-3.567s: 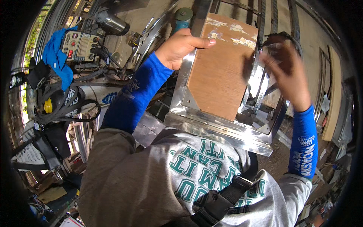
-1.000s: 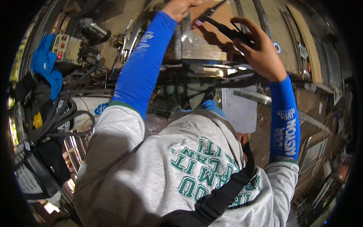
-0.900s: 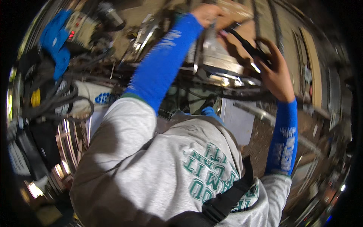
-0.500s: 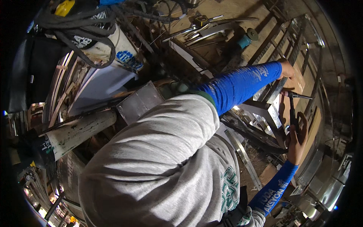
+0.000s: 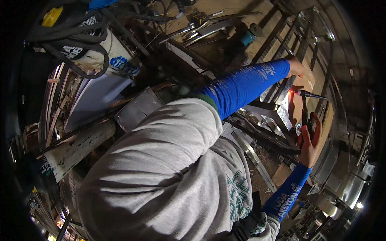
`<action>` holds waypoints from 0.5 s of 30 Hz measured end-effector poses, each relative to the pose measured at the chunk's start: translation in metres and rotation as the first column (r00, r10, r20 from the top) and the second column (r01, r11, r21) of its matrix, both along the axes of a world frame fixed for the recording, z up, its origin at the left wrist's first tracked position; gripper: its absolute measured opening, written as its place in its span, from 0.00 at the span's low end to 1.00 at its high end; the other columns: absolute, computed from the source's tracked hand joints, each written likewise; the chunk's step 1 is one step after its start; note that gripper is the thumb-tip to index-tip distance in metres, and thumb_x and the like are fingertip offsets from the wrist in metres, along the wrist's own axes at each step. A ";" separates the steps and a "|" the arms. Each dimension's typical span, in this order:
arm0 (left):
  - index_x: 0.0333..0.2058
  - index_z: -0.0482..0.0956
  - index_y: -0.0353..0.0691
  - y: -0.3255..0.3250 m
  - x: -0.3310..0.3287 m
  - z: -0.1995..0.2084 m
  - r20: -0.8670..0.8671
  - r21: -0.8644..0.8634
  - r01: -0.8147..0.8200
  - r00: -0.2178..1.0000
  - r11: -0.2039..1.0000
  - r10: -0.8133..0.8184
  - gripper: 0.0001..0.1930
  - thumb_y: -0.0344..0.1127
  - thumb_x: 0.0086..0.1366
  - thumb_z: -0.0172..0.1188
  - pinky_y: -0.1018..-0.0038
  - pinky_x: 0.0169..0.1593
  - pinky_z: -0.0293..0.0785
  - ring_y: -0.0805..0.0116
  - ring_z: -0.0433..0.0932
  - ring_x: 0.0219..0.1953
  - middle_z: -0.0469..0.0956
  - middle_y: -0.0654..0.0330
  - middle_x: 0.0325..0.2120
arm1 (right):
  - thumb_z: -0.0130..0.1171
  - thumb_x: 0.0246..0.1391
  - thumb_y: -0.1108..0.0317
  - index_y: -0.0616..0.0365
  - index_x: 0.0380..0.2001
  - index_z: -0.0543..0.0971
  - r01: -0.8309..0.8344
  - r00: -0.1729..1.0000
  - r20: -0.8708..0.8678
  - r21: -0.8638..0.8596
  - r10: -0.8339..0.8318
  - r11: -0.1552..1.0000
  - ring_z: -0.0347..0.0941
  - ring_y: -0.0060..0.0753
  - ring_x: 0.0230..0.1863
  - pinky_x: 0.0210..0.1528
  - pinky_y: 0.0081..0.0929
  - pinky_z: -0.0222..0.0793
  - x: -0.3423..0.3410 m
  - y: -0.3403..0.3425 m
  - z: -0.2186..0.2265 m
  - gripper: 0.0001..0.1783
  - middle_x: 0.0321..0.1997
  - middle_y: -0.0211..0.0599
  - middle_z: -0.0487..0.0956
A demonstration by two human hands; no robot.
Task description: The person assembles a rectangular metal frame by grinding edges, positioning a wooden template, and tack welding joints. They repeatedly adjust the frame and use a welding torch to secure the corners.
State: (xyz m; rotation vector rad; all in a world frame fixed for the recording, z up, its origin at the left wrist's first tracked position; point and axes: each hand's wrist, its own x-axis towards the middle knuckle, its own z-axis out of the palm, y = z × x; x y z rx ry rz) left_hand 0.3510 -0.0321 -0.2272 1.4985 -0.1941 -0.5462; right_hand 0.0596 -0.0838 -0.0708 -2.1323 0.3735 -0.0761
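My right grip (image 5: pixel 311 140) is closed around the black handle of a torch (image 5: pixel 304 114), thumb and fingers wrapped about it, the handle standing upward out of my palm. The torch's head lies crosswise above my fingers, its black tail out to the right and its reddish nozzle pointing left, where a small bright glow (image 5: pixel 290 92) burns at the frame (image 5: pixel 284 90). My left grip (image 5: pixel 296 67) is at the far side, just above that glow, by the brown board (image 5: pixel 308 80); its fingers are turned away from me, so I can't tell how far they are closed or whether they hold anything. My left arm, in a blue sleeve (image 5: pixel 249 86), stretches across the near end of the frame. Farther left on the worktop (image 5: pixel 225 7) lie a teal grinder (image 5: pixel 247 39) and a tape measure (image 5: pixel 198 18), both well apart from my hands.
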 end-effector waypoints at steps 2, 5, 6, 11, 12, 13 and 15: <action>0.46 0.82 0.23 0.002 0.000 0.000 -0.036 -0.099 0.040 0.998 0.994 -0.044 0.27 0.31 0.46 0.76 0.64 0.45 0.80 0.60 0.80 0.44 0.82 0.45 0.44 | 0.62 0.67 0.68 0.46 0.71 0.67 0.052 0.998 0.038 0.025 -0.053 0.998 0.63 0.09 0.23 0.23 0.13 0.54 -0.004 0.000 -0.001 0.31 0.34 0.24 0.77; 0.44 0.80 0.23 0.006 0.036 -0.022 -0.055 -0.229 -0.020 0.998 0.973 0.008 0.25 0.25 0.44 0.74 0.63 0.43 0.81 0.63 0.80 0.44 0.81 0.48 0.41 | 0.61 0.67 0.70 0.46 0.71 0.67 -0.037 0.996 0.084 0.090 0.029 0.995 0.62 0.08 0.24 0.23 0.12 0.53 0.007 -0.001 -0.001 0.31 0.34 0.24 0.77; 0.42 0.80 0.24 0.008 0.045 -0.030 -0.063 -0.275 0.023 0.997 0.961 -0.042 0.23 0.25 0.45 0.74 0.64 0.43 0.81 0.63 0.80 0.44 0.81 0.50 0.40 | 0.61 0.67 0.72 0.48 0.71 0.67 -0.041 0.993 0.110 0.074 0.033 0.996 0.61 0.08 0.25 0.23 0.12 0.51 0.007 0.002 0.001 0.31 0.35 0.23 0.77; 0.44 0.83 0.31 0.042 -0.003 0.013 -0.133 -0.300 0.136 0.974 0.944 -0.183 0.13 0.29 0.61 0.71 0.58 0.44 0.81 0.60 0.83 0.38 0.84 0.54 0.38 | 0.58 0.67 0.78 0.52 0.70 0.66 0.075 0.964 0.239 0.179 -0.117 0.981 0.64 0.09 0.25 0.22 0.13 0.55 -0.015 -0.003 -0.012 0.31 0.35 0.25 0.78; 0.45 0.82 0.31 0.048 -0.002 0.015 -0.094 -0.248 0.144 0.981 0.958 -0.172 0.15 0.30 0.61 0.71 0.55 0.47 0.81 0.58 0.85 0.39 0.85 0.52 0.40 | 0.58 0.66 0.78 0.53 0.70 0.66 0.082 0.958 0.255 0.192 -0.130 0.978 0.65 0.10 0.25 0.22 0.13 0.56 -0.015 -0.001 -0.013 0.31 0.35 0.26 0.78; 0.47 0.82 0.31 0.056 -0.001 0.019 -0.175 -0.261 0.202 0.952 0.944 -0.252 0.16 0.30 0.63 0.70 0.55 0.50 0.81 0.57 0.85 0.41 0.86 0.51 0.41 | 0.59 0.66 0.78 0.53 0.70 0.66 0.089 0.964 0.227 0.216 -0.139 0.972 0.65 0.10 0.25 0.23 0.13 0.57 -0.018 0.001 -0.010 0.31 0.36 0.27 0.78; 0.50 0.81 0.32 0.063 -0.010 0.033 -0.208 -0.270 0.190 0.946 0.944 -0.250 0.16 0.31 0.66 0.67 0.58 0.51 0.82 0.59 0.86 0.42 0.86 0.50 0.43 | 0.59 0.66 0.78 0.54 0.69 0.67 0.079 0.955 0.249 0.316 -0.163 0.945 0.65 0.11 0.26 0.24 0.13 0.58 -0.021 0.000 -0.012 0.31 0.37 0.29 0.79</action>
